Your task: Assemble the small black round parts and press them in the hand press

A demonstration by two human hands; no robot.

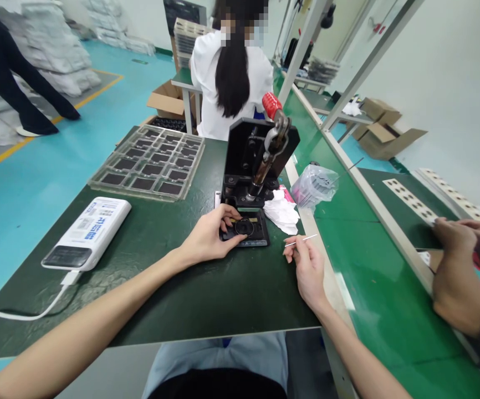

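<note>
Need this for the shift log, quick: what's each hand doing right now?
Left hand: open, resting on the black jig plate, apparently holding nothing.
Right hand: closed, pinching a thin white stick.

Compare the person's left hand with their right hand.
The left hand lies palm down on the black jig, while the right hand is off the jig and more upright. The left hand's fingers rest on the jig; the right hand's fingers pinch a thin white stick. Both hands are bare.
</note>
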